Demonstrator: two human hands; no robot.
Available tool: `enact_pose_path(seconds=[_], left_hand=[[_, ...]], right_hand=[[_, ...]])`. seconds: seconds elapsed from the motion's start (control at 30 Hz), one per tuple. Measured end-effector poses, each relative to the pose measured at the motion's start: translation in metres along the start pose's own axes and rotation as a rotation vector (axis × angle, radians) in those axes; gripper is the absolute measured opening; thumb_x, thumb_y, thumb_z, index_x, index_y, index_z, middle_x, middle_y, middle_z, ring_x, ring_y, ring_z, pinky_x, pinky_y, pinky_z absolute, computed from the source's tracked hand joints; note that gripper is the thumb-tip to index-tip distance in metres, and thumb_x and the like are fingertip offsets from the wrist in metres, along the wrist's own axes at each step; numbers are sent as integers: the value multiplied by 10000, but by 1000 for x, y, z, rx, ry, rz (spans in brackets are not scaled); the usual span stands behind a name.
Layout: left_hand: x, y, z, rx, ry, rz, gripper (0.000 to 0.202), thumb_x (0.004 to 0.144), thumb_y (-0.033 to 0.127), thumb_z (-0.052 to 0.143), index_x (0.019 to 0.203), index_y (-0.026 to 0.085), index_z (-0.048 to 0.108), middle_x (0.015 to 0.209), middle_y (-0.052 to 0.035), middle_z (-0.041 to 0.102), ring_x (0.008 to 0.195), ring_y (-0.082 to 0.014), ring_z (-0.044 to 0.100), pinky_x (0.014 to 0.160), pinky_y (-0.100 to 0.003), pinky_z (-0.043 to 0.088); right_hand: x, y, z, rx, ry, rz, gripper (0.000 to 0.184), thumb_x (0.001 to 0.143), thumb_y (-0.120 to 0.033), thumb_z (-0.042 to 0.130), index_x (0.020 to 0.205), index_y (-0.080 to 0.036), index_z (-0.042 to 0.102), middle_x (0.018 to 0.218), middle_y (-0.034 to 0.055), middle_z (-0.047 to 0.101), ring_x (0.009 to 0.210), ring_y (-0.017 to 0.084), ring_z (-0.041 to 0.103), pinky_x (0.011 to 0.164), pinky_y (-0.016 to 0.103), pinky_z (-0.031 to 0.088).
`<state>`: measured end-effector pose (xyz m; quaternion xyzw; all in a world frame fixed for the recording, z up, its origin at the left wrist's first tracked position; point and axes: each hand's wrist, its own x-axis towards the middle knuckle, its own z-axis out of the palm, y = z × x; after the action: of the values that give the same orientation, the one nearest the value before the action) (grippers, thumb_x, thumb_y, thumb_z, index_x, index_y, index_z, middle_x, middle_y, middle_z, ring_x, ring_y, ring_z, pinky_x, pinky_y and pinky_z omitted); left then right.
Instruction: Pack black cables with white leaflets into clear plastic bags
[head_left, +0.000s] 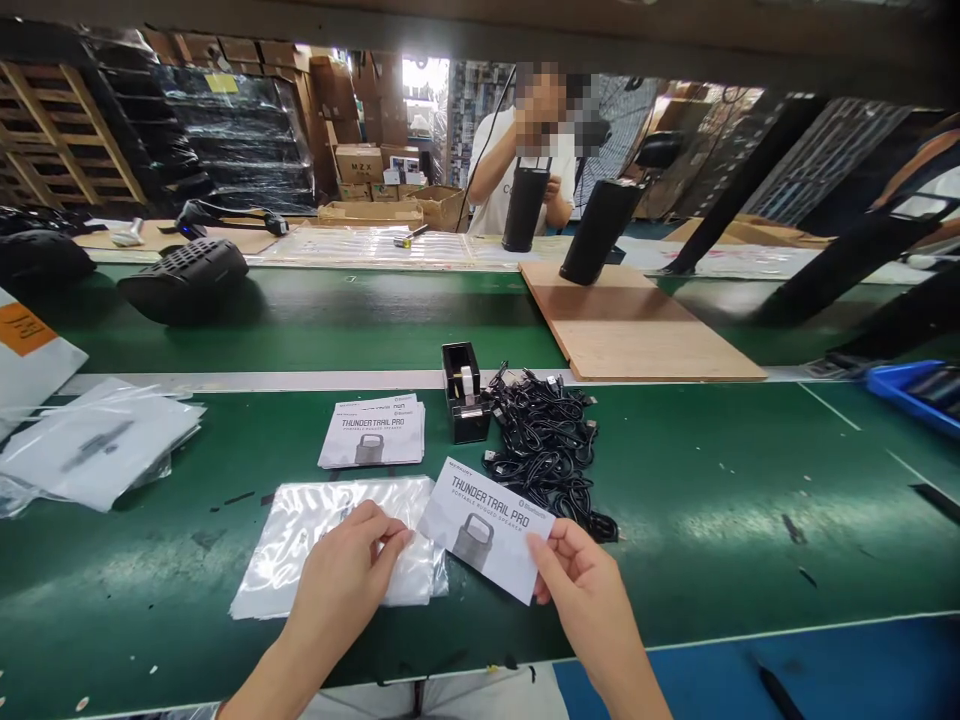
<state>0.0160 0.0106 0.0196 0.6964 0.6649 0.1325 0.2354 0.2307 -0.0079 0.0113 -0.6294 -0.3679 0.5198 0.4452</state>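
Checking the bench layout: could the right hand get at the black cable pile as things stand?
Probably yes. The cable pile lies just beyond the right hand, with nothing standing between them, though that hand is already pinching a leaflet.

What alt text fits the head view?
The left hand pinches a clear plastic bag on the green bench while the right hand holds a Thunder Trail Pro leaflet. Behind lie a leaflet stack, a tape dispenser and black cables.
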Motion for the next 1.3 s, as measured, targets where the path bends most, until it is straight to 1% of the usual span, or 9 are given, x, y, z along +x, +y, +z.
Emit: enact_pose_path(seconds=[0.23, 0.4, 0.5, 0.6, 0.77, 0.9, 1.03, 1.2, 1.3], left_hand=[[-6, 0, 1, -9, 6, 21, 275, 853, 359, 378, 751, 236, 602, 784, -3, 594, 637, -160, 564, 581, -277, 425], [-12, -3, 4, -51, 81, -24, 259, 837, 404, 408, 947, 218, 550, 731, -6, 610, 626, -172, 570, 584, -296, 450], [-12, -7, 8, -20, 105, 41, 227, 830, 393, 429, 884, 216, 562, 725, -14, 615, 633, -180, 574, 587, -305, 451], [-11, -9, 12, 36, 113, 129, 204, 819, 386, 460, 820, 222, 581, 766, -28, 616, 678, -197, 580, 612, -323, 445], [-12, -9, 15, 66, 136, 152, 226, 771, 428, 538, 846, 220, 586, 795, -38, 617, 703, -215, 586, 620, -336, 446], [-13, -12, 19, 45, 198, 158, 195, 843, 372, 436, 889, 223, 553, 754, -25, 615, 667, -195, 580, 612, -314, 439], [-14, -15, 23, 55, 248, 157, 174, 870, 290, 372, 900, 217, 527, 730, -17, 617, 633, -187, 578, 588, -306, 428], [-13, -14, 22, 91, 209, 210, 151, 848, 265, 407, 834, 215, 550, 788, -23, 617, 622, -174, 573, 584, -309, 430], [-12, -13, 20, 117, 168, 207, 185, 842, 331, 431, 810, 224, 578, 812, -32, 623, 654, -187, 582, 579, -309, 435]], right_hand=[[-3, 5, 3, -89, -68, 33, 336, 722, -515, 555, 717, -181, 512, 583, -8, 549, 493, 110, 466, 441, 206, 385], [-5, 9, 0, -124, -161, 101, 313, 707, -477, 569, 681, -169, 518, 454, -49, 488, 380, 83, 427, 363, 183, 345], [-1, 8, 2, -166, -218, 146, 301, 706, -460, 564, 668, -165, 520, 418, -61, 478, 334, 70, 412, 333, 168, 313], [6, 1, 6, -182, -255, 133, 284, 713, -441, 556, 660, -163, 530, 425, -70, 466, 322, 56, 394, 322, 154, 283], [14, -12, -1, -275, -354, 114, 276, 745, -395, 536, 596, -164, 521, 386, -61, 470, 341, 61, 399, 351, 156, 305], [16, -9, -8, -277, -308, 136, 275, 733, -411, 549, 605, -170, 516, 379, -52, 500, 334, 73, 414, 356, 171, 324], [10, 2, -2, -216, -229, 127, 293, 735, -438, 534, 623, -168, 519, 379, -53, 507, 328, 70, 404, 366, 176, 334], [6, 3, 0, -234, -326, 180, 287, 730, -409, 543, 581, -169, 492, 361, -58, 490, 312, 60, 394, 341, 159, 313], [12, 0, 1, -209, -354, 166, 268, 727, -401, 558, 616, -159, 525, 380, -58, 504, 321, 60, 409, 349, 157, 325]])
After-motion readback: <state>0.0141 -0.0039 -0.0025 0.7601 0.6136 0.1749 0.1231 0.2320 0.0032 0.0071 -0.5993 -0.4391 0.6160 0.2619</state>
